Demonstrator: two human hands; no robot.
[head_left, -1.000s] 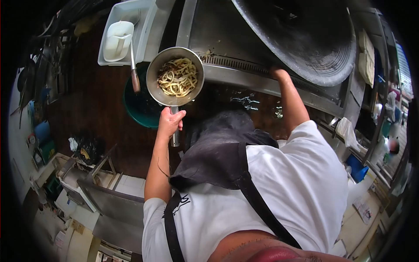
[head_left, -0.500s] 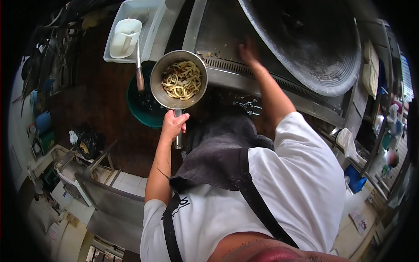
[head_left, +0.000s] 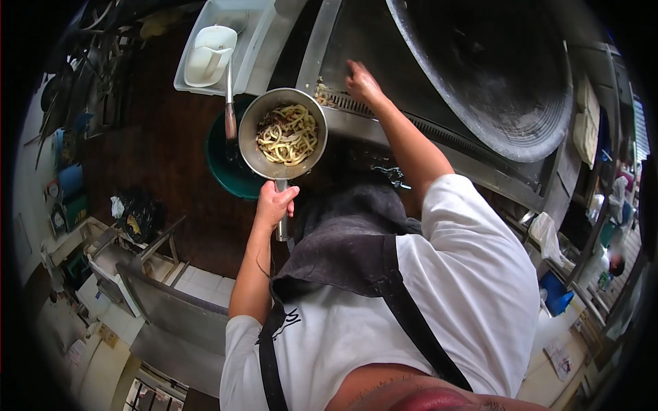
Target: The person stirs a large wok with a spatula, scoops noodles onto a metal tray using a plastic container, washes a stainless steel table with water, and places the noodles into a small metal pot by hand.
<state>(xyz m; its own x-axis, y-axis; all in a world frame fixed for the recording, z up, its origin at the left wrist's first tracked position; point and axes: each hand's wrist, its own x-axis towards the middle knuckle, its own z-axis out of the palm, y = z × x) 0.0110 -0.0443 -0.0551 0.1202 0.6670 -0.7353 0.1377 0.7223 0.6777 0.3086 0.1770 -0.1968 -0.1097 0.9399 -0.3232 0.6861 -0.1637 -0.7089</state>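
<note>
My left hand [head_left: 275, 204] is wrapped round the handle of a steel saucepan [head_left: 250, 154]. Thick pale noodle-like strips [head_left: 288, 137] with brown bits lie inside the pan. The pan's far rim sits close to the front edge of a flat metal cooktop [head_left: 343, 41]. Over that cooktop my right hand [head_left: 363, 82] reaches in, fingers partly bent and apart, with nothing seen in them. Small food scraps [head_left: 323, 96] are gathered at the cooktop's edge, between my right hand and the pan.
A large wok [head_left: 507, 137] takes up the cooktop's right side. On the left stands a clear plastic bin [head_left: 184, 75] with a white jug [head_left: 209, 58] and a long-handled utensil [head_left: 230, 116]. Below the pan is a green tub [head_left: 223, 175]. A slotted grate [head_left: 425, 127] runs along the front.
My right hand has swept left across the cooktop toward the pan, and the scraps are bunched nearer the pan. My left hand keeps hold of the saucepan. The view has shifted slightly.
</note>
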